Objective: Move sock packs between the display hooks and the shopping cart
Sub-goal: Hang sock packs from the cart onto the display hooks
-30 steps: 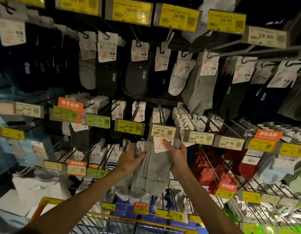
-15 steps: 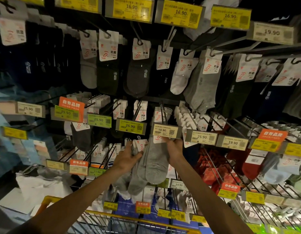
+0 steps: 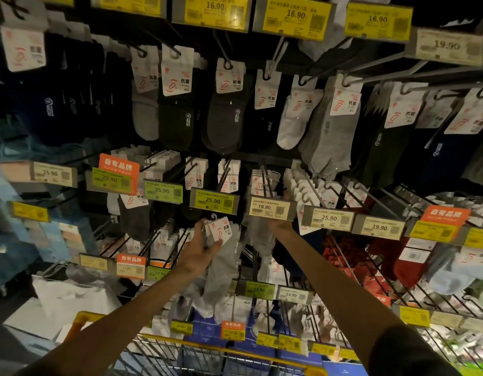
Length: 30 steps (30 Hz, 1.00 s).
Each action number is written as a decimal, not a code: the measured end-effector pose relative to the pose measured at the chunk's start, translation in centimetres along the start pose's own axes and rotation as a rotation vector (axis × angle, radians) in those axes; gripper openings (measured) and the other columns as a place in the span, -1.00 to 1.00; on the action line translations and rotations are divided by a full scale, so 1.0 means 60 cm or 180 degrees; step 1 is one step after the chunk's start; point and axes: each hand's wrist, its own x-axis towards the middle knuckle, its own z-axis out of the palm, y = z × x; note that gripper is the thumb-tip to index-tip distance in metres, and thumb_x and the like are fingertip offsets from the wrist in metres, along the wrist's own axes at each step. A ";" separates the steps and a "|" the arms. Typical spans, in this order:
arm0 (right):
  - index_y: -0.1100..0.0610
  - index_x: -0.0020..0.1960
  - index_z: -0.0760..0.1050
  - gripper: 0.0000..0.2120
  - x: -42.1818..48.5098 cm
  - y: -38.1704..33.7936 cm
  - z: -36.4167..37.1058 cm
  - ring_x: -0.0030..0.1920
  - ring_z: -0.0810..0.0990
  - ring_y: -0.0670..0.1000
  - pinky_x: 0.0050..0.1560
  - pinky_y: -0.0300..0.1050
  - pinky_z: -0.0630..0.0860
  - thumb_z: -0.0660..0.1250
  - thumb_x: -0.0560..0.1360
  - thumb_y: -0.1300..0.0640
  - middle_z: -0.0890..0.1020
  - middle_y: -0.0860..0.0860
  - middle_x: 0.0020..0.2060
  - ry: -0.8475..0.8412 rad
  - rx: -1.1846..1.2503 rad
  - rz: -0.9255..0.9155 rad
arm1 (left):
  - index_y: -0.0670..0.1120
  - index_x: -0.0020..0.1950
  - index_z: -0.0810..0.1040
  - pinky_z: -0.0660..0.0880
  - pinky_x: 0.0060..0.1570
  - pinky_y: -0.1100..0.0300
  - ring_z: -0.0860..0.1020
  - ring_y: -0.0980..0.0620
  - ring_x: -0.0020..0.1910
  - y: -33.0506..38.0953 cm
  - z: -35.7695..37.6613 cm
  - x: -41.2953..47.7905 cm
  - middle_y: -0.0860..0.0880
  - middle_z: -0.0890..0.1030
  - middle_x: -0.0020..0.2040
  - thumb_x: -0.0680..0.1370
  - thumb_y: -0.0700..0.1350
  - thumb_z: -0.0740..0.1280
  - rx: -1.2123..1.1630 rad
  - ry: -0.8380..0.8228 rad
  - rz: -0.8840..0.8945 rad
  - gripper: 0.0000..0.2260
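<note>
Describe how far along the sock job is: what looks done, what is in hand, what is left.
Done: one grey sock pack is off the hooks. In hand: the left hand grips that pack; the right hand reaches behind the 19.90 price tag, fingers hidden. Left: the pack has yet to go onto a hook or into the cart below; which one cannot be told.
</note>
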 end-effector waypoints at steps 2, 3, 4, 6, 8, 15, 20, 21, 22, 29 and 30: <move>0.15 -0.12 0.36 -0.65 -0.011 0.011 0.004 -0.21 0.62 -0.29 -0.19 -0.49 0.50 0.23 0.50 -0.16 0.64 -0.15 -0.36 -0.0164 -0.1696 -0.0898 | 0.14 0.55 0.04 0.54 0.19 -0.08 0.54 0.00 0.24 -0.001 0.000 0.001 0.05 0.54 0.30 0.57 0.03 0.37 -0.0221 -0.0056 0.0035 -0.33; 0.12 -0.04 0.37 -0.75 -0.010 0.024 -0.002 -0.27 0.64 -0.21 -0.22 -0.36 0.54 0.25 0.50 -0.07 0.66 -0.13 -0.37 -0.0284 -0.2343 -0.1644 | 0.18 0.56 0.02 0.54 0.19 -0.05 0.53 0.02 0.23 0.001 0.001 0.000 0.06 0.53 0.30 0.57 0.02 0.38 -0.0295 -0.0085 0.0048 -0.31; 0.14 0.05 0.42 -0.83 -0.006 0.038 -0.009 -0.17 0.65 -0.12 -0.15 -0.27 0.54 0.28 0.53 0.08 0.69 -0.06 -0.23 -0.0425 -0.2747 -0.2224 | 0.20 0.56 0.01 0.55 0.16 0.04 0.52 0.05 0.22 0.006 0.003 -0.002 0.07 0.53 0.28 0.57 -0.01 0.38 -0.0358 -0.0103 0.0049 -0.30; 0.23 0.22 0.47 -0.80 -0.039 0.075 -0.027 0.03 0.59 0.00 -0.01 -0.20 0.46 0.24 0.62 0.18 0.64 0.08 0.03 -0.0537 -0.3589 -0.2848 | 0.20 0.55 0.05 0.54 0.02 0.31 0.52 0.10 0.19 0.013 0.009 -0.005 0.11 0.53 0.24 0.59 -0.04 0.35 -0.0477 -0.0093 0.0117 -0.34; 0.15 0.21 0.49 -0.76 -0.071 0.104 -0.053 0.00 0.59 -0.04 -0.04 -0.26 0.49 0.20 0.64 0.05 0.62 0.03 0.02 -0.0666 -0.3707 -0.2738 | 0.17 0.53 0.15 0.52 0.00 0.39 0.50 0.09 0.24 0.017 0.014 -0.009 0.06 0.51 0.29 0.59 -0.08 0.34 -0.0686 -0.0116 0.0189 -0.41; -0.13 0.25 0.32 -0.55 -0.097 0.123 -0.099 0.09 0.58 -0.18 0.06 -0.18 0.57 0.46 0.47 -0.01 0.56 -0.16 0.15 -0.1247 -0.2537 -0.1426 | 0.19 0.43 0.36 0.55 0.11 0.27 0.51 0.36 0.19 0.018 0.038 -0.023 0.30 0.55 0.18 0.50 -0.05 0.48 -0.0922 -0.0370 0.0258 -0.44; 0.24 0.14 0.43 -0.55 -0.090 0.098 -0.098 -0.03 0.68 0.08 0.01 -0.01 0.64 0.53 0.40 0.08 0.66 0.16 -0.01 -0.0859 -0.2468 -0.1234 | 0.14 0.37 0.45 0.58 0.09 0.21 0.58 0.20 0.17 0.020 0.055 -0.035 0.12 0.60 0.20 0.39 0.10 0.55 -0.0854 -0.0224 0.0280 -0.42; 0.25 0.09 0.43 -0.65 -0.091 0.095 -0.099 -0.12 0.67 0.03 -0.11 -0.12 0.63 0.49 0.44 0.14 0.65 0.13 -0.10 -0.0796 -0.2430 -0.1275 | 0.11 0.36 0.45 0.58 0.03 0.26 0.59 0.24 0.13 0.023 0.057 -0.037 0.12 0.60 0.18 0.43 0.04 0.53 -0.0902 -0.0197 0.0263 -0.47; 0.25 0.04 0.44 -0.73 -0.094 0.093 -0.102 -0.19 0.65 0.00 -0.19 -0.17 0.61 0.47 0.46 0.18 0.63 0.10 -0.18 -0.0740 -0.2388 -0.1279 | 0.08 0.34 0.46 0.58 -0.04 0.32 0.60 0.30 0.08 0.025 0.059 -0.040 0.12 0.58 0.17 0.46 -0.03 0.51 -0.0967 -0.0178 0.0241 -0.52; 0.25 -0.01 0.49 -0.77 -0.094 0.080 -0.122 -0.13 0.67 0.09 -0.17 -0.04 0.63 0.49 0.42 0.26 0.65 0.20 -0.10 -0.0488 -0.1774 -0.1262 | 0.24 0.42 0.39 0.49 0.28 0.14 0.42 0.20 0.36 0.021 0.056 -0.037 0.15 0.44 0.39 0.44 0.15 0.46 -0.1004 -0.0202 0.0188 -0.43; 0.25 0.02 0.49 -0.76 -0.100 0.073 -0.120 -0.14 0.66 0.08 -0.22 -0.07 0.62 0.49 0.42 0.29 0.64 0.19 -0.09 -0.0485 -0.1633 -0.1313 | 0.25 0.46 0.34 0.45 0.32 0.13 0.38 0.15 0.40 0.019 0.054 -0.033 0.14 0.41 0.42 0.43 0.20 0.45 -0.0986 -0.0167 0.0150 -0.38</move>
